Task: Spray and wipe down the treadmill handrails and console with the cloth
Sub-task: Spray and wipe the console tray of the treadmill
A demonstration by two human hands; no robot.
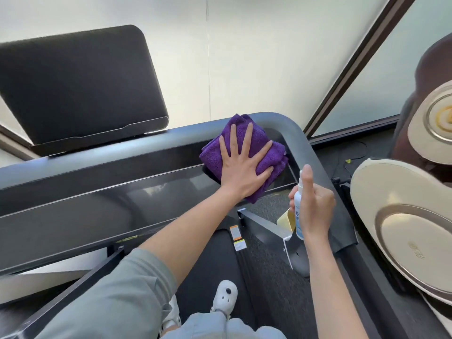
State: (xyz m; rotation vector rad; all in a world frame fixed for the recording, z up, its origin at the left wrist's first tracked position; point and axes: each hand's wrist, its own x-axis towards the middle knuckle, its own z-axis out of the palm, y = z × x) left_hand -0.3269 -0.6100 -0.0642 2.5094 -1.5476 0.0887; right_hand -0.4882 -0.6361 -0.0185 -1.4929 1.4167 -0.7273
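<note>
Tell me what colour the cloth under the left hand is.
Purple; the cloth shows clearly in the head view.

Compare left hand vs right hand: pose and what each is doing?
Left hand lies flat, fingers spread, pressing the purple cloth onto the console; right hand is curled round the spray bottle. Left reaches forward to the console's right corner; right is held nearer, beside the handrail. Both are bare.
</note>
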